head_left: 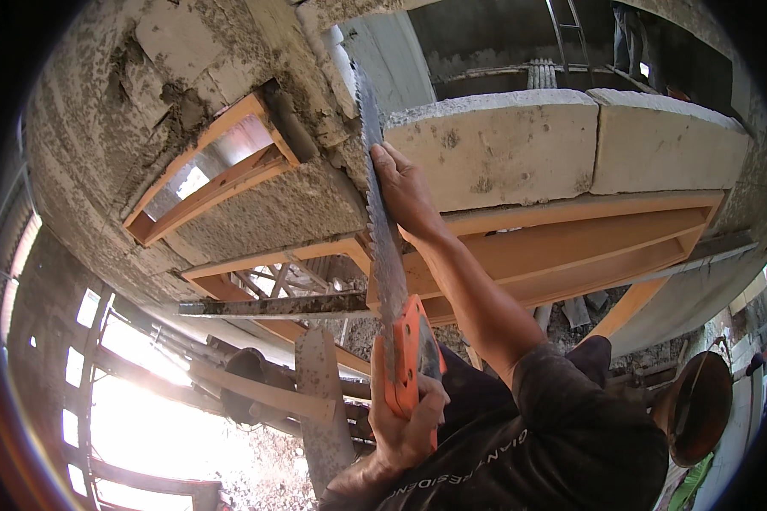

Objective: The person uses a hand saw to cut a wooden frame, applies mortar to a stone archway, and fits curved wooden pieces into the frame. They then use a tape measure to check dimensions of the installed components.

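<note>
While the left hand [405,417] grips its orange handle [403,358], one hand saw runs up the middle of the view, its tip near the end of the pale blocks. Blade [387,255]: long, grey, toothed along its left edge, marked with smears. Whether the teeth touch anything cannot be told.

Left hand: palm side partly showing, fingers curled around the handle, thumb laid along its left side. Right hand [407,194]: at the back edge of the blade, towards the tip end; two digit tips rest close together against the metal, the other fingers largely hidden, so a full pinch cannot be confirmed. Right sleeve [562,383]: dark, short, soiled.

Surroundings, left: rough, mortar-streaked wall [204,60]; small wooden frame [217,189], orange-brown, set into an opening in it. Right: pale blocks [494,149], two, side by side with a narrow joint; long wooden frame [562,247], same colour, running beneath them, partly behind the right forearm.

Lower items: metal bar [273,306], stained, left of the blade; pale board [322,392], speckled, just left of the left hand; brown round vessel-like object [699,409], at far right.

Background, upper right: ladder [569,34]; legs of another person [629,38], beyond the blocks.
</note>
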A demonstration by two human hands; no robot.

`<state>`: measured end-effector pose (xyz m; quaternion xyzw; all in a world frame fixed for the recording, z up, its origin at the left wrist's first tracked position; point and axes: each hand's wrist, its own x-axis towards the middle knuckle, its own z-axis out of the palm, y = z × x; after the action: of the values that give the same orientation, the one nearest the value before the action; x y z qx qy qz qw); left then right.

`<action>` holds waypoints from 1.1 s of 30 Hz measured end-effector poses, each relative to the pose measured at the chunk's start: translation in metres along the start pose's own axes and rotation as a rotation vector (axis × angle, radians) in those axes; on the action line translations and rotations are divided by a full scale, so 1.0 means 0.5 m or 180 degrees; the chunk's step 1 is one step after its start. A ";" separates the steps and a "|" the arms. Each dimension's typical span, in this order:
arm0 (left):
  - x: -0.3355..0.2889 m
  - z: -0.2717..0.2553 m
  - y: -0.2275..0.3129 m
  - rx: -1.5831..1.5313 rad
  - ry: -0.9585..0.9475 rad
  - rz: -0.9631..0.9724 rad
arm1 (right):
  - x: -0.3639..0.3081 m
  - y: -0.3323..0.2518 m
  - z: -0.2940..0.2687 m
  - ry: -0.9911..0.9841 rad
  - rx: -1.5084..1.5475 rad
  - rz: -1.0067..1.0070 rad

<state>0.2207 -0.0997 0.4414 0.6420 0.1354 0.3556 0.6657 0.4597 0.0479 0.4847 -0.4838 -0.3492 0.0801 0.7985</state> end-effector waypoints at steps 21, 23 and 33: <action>0.017 0.001 0.032 0.0226 -0.0015 0.0229 | 0.018 -0.054 0.002 -0.0158 -0.0150 -0.0199; 0.011 -0.002 0.044 0.0274 -0.0027 0.0272 | 0.040 -0.026 0.032 -0.0072 0.0073 -0.0188; 0.016 -0.021 0.072 0.0191 -0.0218 0.0247 | 0.028 -0.084 0.026 -0.0073 0.0249 -0.0360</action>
<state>0.2088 -0.0894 0.4761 0.6782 0.0981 0.3547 0.6360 0.4534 0.0418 0.5301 -0.4309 -0.3817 0.0539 0.8159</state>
